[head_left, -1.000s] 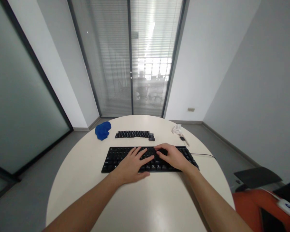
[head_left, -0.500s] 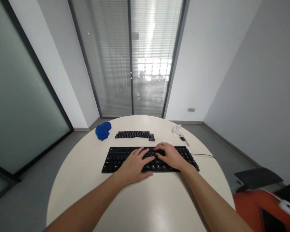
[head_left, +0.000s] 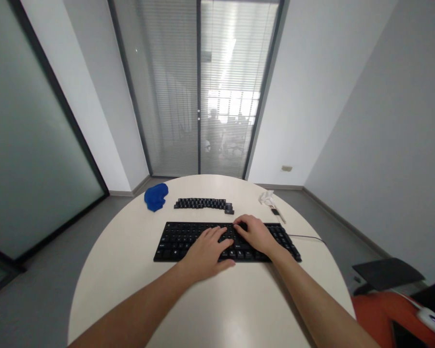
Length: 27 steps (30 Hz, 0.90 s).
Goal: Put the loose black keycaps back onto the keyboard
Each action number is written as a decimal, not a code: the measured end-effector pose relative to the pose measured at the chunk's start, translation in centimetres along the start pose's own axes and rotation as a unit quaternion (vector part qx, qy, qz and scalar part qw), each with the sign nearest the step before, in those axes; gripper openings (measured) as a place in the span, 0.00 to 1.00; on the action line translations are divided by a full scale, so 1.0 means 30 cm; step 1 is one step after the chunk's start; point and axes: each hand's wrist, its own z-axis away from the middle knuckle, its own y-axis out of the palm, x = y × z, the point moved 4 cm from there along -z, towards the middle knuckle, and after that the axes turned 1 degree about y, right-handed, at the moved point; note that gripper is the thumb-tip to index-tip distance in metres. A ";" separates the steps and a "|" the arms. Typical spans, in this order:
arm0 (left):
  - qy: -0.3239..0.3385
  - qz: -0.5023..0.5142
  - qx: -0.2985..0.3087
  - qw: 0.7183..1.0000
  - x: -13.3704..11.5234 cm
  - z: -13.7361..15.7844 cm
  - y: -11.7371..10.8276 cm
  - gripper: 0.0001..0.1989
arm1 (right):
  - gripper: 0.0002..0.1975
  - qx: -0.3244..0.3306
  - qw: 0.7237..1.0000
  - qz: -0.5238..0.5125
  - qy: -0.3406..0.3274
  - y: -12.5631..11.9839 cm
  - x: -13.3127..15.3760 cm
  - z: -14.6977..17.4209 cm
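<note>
A black keyboard (head_left: pixel 170 238) lies across the white round table. My left hand (head_left: pixel 207 251) rests over its middle with the fingers spread, the fingertips on the keyboard and the thumb off its near edge. Beside it, my right hand (head_left: pixel 254 234) is bent over the keyboard right of centre, the thumb and forefinger brought together near its far edge. Whatever sits between those fingertips, if anything, is too small to make out. Beyond the keyboard, loose black keycaps (head_left: pixel 201 203) stand in close rows. The keys under both hands are partly hidden.
A blue cloth (head_left: pixel 155 196) lies at the table's far left. At the far right are a crumpled white tissue (head_left: pixel 266 197) and a thin brush-like tool (head_left: pixel 278 212). The keyboard cable (head_left: pixel 308 237) runs off the right edge. An orange chair (head_left: pixel 377 316) stands at right.
My right thumb and forefinger, apart before, have closed together over the keyboard. My left hand stays spread on the keys. The whole view has shifted slightly.
</note>
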 end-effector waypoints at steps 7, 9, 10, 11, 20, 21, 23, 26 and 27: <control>0.013 -0.019 0.000 1.000 -0.003 0.010 0.000 0.27 | 0.10 -0.016 0.988 0.149 0.044 0.016 0.003 -0.112; 0.015 -0.023 0.000 1.000 -0.003 0.011 0.000 0.27 | 0.11 -0.016 0.980 0.196 0.032 0.024 0.009 -0.141; 0.015 -0.025 0.001 1.000 -0.004 0.011 0.000 0.27 | 0.12 -0.012 0.977 0.213 0.027 0.029 0.011 -0.153; 0.013 -0.026 0.002 1.000 -0.004 0.011 0.000 0.27 | 0.12 -0.009 0.974 0.225 0.025 0.034 0.013 -0.162; 0.012 -0.020 0.003 1.000 -0.004 0.010 -0.001 0.26 | 0.07 0.004 0.973 0.230 0.026 0.045 0.019 -0.166; 0.012 -0.019 0.002 1.000 -0.003 0.010 0.000 0.26 | 0.07 0.003 0.975 0.222 0.020 0.041 0.020 -0.157; 0.011 -0.019 -0.002 1.000 -0.002 0.011 0.001 0.26 | 0.07 -0.009 0.983 0.182 0.008 0.028 0.021 -0.134; 0.010 -0.019 -0.003 1.000 -0.001 0.011 0.003 0.27 | 0.09 -0.028 0.999 0.042 -0.013 -0.002 0.019 -0.085; 0.009 -0.019 -0.001 1.000 -0.001 0.010 0.003 0.27 | 0.10 -0.027 0.999 -0.021 -0.016 -0.014 0.017 -0.066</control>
